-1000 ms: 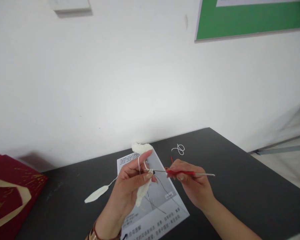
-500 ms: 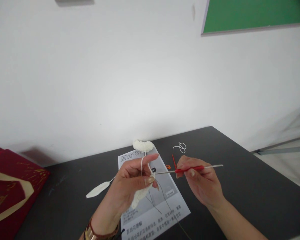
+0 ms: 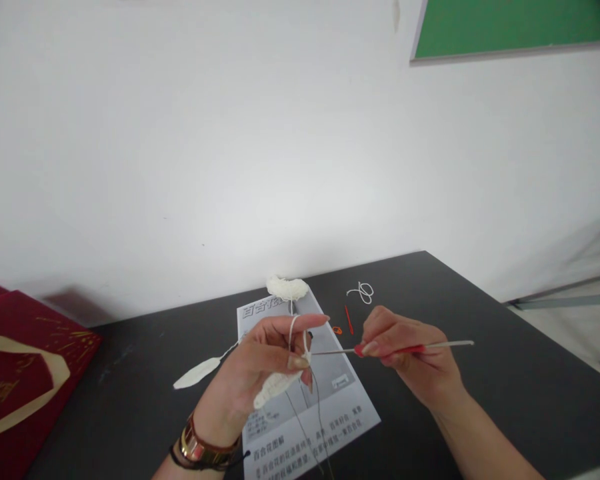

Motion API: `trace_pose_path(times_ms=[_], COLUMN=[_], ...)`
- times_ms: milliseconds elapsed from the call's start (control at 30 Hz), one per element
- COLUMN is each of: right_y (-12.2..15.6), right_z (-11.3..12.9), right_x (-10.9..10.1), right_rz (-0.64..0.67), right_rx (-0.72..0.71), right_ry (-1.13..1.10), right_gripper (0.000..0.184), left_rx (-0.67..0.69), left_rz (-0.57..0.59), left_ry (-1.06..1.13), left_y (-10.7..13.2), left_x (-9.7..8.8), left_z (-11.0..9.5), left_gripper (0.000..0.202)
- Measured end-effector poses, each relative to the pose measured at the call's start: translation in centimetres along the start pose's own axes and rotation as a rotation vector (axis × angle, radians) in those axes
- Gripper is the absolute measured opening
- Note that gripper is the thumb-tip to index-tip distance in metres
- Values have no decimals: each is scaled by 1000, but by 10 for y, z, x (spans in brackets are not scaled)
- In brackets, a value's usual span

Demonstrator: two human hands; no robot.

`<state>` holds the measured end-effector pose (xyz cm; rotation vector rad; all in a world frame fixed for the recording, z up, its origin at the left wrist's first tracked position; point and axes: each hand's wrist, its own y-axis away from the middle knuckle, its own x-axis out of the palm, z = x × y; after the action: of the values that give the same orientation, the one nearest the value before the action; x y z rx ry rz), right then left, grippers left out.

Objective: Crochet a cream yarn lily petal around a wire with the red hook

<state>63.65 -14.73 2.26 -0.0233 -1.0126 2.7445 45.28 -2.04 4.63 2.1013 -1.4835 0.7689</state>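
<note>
Hands point(image 3: 257, 360) holding hook point(image 3: 416, 349), white crochet point(image 3: 275, 387) — seemingly touching

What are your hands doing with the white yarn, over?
Left hand pinching white crochet piece, yarn over index finger. Right hand gripping red-handled hook. Printed sheet underneath.

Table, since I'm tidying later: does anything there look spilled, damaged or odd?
Nothing looks spilled or damaged. Only the white string near the back of the table looks stray, looped apart from the yarn bundle.

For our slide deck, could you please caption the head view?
Left hand pinches white crochet piece over printed sheet; right hand holds red-handled hook.
</note>
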Motion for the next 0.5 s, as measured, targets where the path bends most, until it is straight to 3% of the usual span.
trace_pose_path(times_ms=[233, 500], right_y=[0, 0], right_z=[0, -10], right_x=[-2, 2], right_rz=[12, -81], right_rx=[-18, 169], right_ry=[-8, -266], right_gripper=[11, 9], left_rx=[-15, -73], left_rz=[-11, 24], left_ry=[3, -33], left_y=[1, 4], left_x=[-1, -2], left_z=[1, 2], left_gripper=[46, 39])
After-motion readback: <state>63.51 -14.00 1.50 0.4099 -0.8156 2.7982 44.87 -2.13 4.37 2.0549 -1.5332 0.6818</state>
